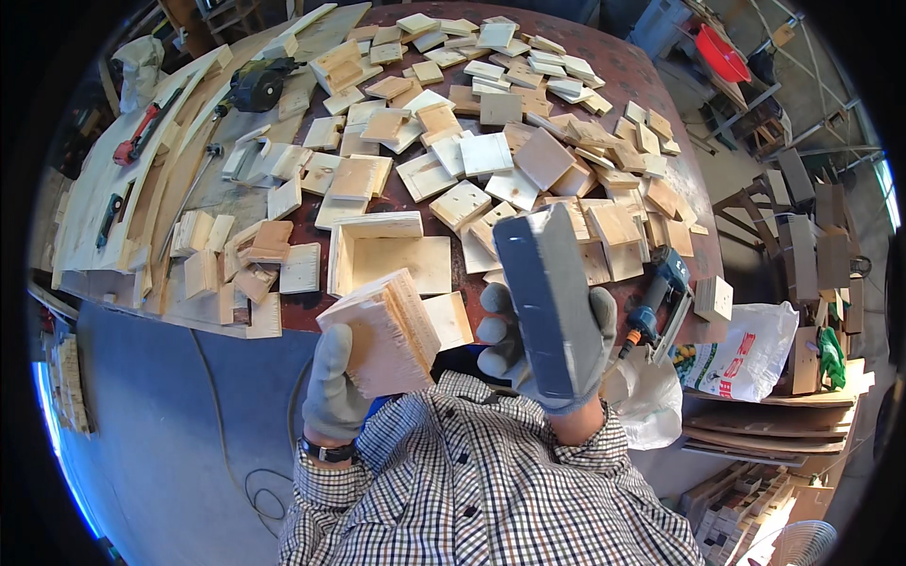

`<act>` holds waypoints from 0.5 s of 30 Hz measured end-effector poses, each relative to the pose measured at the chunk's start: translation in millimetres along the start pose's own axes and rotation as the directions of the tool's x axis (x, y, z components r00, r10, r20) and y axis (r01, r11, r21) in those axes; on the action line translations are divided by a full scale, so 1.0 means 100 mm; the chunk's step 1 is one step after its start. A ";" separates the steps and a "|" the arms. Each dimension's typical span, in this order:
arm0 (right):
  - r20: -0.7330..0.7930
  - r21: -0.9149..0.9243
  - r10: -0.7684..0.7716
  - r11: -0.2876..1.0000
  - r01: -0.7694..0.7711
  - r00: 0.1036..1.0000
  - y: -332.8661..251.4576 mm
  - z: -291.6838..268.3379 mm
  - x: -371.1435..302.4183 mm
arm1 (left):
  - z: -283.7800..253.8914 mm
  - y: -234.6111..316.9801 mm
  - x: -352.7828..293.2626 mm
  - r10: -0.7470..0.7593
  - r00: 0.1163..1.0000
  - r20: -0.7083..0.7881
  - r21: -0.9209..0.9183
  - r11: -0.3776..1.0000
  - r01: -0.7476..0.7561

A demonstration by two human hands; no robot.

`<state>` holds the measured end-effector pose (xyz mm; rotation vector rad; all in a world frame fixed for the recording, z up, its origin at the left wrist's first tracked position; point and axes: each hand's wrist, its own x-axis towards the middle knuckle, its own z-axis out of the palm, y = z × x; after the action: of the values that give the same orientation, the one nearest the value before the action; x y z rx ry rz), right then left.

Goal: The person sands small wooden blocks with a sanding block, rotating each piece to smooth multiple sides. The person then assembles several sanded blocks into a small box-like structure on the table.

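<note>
Nearest to us was the checked shirt (462, 481), with a dark watch (328, 453) at the left wrist. Our left hand (335, 387), in a grey glove, was partly closed around the lower left side of a wooden piece (392, 335), held tilted in front of the table; its side edge looked rough and layered, and we could not tell whether it was one piece or several together. Most of that hand's fingers were hidden behind the wood. Our right hand (578, 363), gloved too, was curled round a long dark grey block (540, 292) from behind, the fingertips spread along its left side and the thumb against its right, and we had it raised nearly upright, apart from the wooden piece. Just beyond the left hand's piece, a wooden box (377, 226) with walls showing on two sides rested on the dark red table (684, 174). To the right, a blue nail gun (663, 288) with an orange fitting lay near the table's edge, just beside a small wooden block (714, 299). Farther in, we saw many square wooden boards (486, 154) scattered and overlapping across the tabletop. On the left lay a red-handled tool (142, 139) and a black round-bodied tool (260, 85). Well beyond the table, at the upper right, stood a red basin (722, 54).
</note>
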<state>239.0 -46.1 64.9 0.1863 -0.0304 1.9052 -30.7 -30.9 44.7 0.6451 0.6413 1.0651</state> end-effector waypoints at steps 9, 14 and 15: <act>-0.146 -0.989 -0.410 0.039 -0.143 0.901 0.28 0.33 -0.01 | 0.21 -0.15 0.23 0.003 0.987 -0.161 0.062 0.998 0.007; 0.014 -0.955 -0.391 -0.279 -0.104 0.920 0.23 0.34 -0.02 | 0.24 -0.19 0.20 0.125 0.981 -0.150 0.175 0.980 -0.098; -0.019 -0.971 -0.409 -0.208 -0.113 0.912 0.20 0.35 -0.02 | 0.23 -0.17 0.21 0.092 0.983 -0.160 0.203 0.977 -0.058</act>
<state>224.4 -59.0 100.3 -1.2770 -1.2628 1.0252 3.3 -21.3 43.6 0.7614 0.8838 1.1435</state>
